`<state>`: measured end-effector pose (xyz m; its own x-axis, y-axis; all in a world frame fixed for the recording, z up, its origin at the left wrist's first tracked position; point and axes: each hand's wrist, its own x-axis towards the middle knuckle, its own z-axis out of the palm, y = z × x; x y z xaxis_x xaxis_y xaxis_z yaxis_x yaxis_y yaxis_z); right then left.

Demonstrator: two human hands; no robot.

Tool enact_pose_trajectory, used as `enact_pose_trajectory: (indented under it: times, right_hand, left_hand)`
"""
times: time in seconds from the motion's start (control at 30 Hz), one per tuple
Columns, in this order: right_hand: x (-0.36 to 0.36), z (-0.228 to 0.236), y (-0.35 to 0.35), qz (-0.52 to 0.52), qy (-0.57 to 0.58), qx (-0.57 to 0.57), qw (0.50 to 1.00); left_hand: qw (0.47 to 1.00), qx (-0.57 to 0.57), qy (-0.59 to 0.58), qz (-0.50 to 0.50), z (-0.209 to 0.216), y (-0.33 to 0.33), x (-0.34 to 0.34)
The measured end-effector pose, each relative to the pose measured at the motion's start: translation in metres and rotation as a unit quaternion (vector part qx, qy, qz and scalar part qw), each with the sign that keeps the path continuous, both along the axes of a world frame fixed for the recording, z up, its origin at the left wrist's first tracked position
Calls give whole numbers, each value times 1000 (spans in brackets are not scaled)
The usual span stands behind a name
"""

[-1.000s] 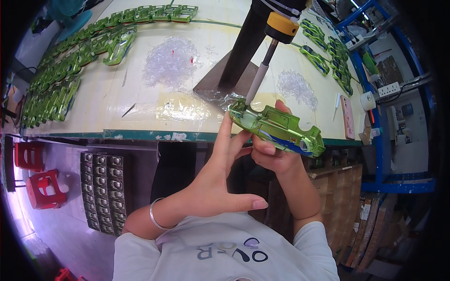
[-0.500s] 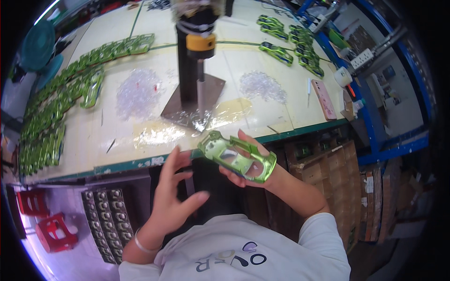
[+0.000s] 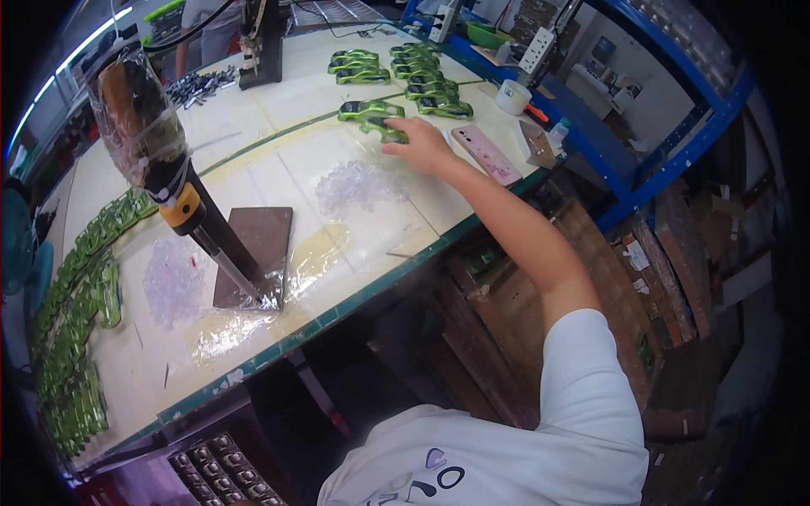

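My right hand (image 3: 419, 147) reaches out over the far right part of the table, fingers closed on a green toy car body (image 3: 381, 129). That car body sits right beside another green car body (image 3: 368, 110) lying on the table; whether the held one touches the tabletop I cannot tell. Behind them are grouped several more green car bodies (image 3: 432, 84). Nearer to me lies a pile of small clear plastic pieces (image 3: 359, 187). My left hand is out of view.
An upright tool with a yellow band (image 3: 182, 211) stands over a brown metal plate (image 3: 274, 228). Left are a second clear pile (image 3: 171, 282) and rows of green car bodies (image 3: 72, 337). A pink phone (image 3: 488, 155), tape roll (image 3: 512, 97) and blue frame (image 3: 624, 164) are at right.
My right hand has carried the car body from in front of me to the cars at the far right. My left hand has left the view, and the view has turned right.
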<state>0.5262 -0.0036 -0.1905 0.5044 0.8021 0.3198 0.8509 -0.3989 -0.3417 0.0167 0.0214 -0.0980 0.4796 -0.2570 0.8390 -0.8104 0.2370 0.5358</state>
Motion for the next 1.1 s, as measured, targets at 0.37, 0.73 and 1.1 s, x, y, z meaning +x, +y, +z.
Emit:
enact_pose_trajectory:
  times: [0.37,0.73,1.1]
  right_hand:
    - [42,-15,71,28,-234,-115,965]
    - [59,-22,105,-25,-78,-29,996]
    - [26,23,7,81,-159,52,983]
  left_hand:
    - [963,64,174,194,-44,29,24]
    - [931,80,242,262,-53,32,19]
    - [937,105,188,273,-41,5,-1]
